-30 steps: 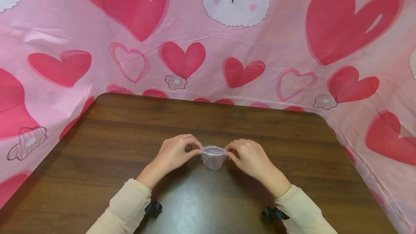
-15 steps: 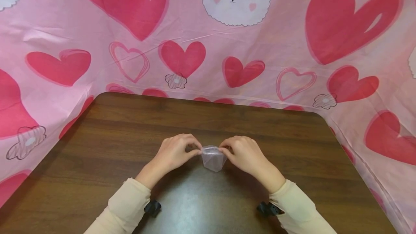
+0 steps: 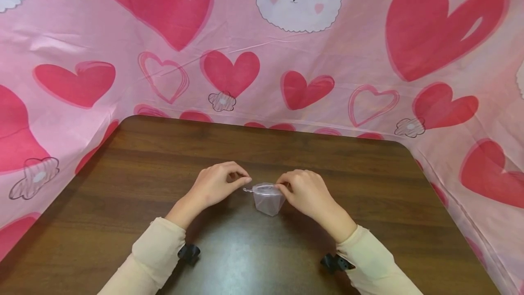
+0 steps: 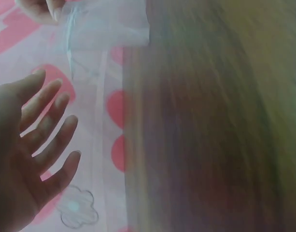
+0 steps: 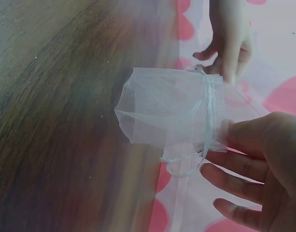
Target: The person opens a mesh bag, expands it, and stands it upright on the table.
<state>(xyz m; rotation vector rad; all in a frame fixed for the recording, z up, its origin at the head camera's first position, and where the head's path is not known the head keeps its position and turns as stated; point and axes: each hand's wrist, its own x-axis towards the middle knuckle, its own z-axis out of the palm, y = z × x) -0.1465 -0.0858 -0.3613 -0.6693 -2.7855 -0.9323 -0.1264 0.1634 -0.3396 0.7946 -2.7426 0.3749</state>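
A small sheer white organza drawstring pouch (image 3: pixel 269 204) is held upright at the middle of the table, its mouth spread open. My right hand (image 3: pixel 304 191) pinches the pouch's rim on the right between thumb and forefinger. In the right wrist view, a drawstring loop (image 5: pixel 186 171) hangs beside those fingers. My left hand (image 3: pixel 217 183) hovers just left of the pouch and holds nothing. Its fingers (image 4: pixel 56 145) are spread and loosely bent in the left wrist view. A short end of drawstring (image 3: pixel 247 190) sticks out from the pouch's left side, below the left fingertips.
The dark brown wooden table (image 3: pixel 163 149) lies under both hands. A pink cloth (image 3: pixel 245 22) with red hearts rises behind it and along both sides. Each sleeved wrist carries a black camera mount (image 3: pixel 189 254).
My left hand has let go of the pouch's rim and moved slightly left and up. The right hand has shifted its pinch a little leftward along the rim.
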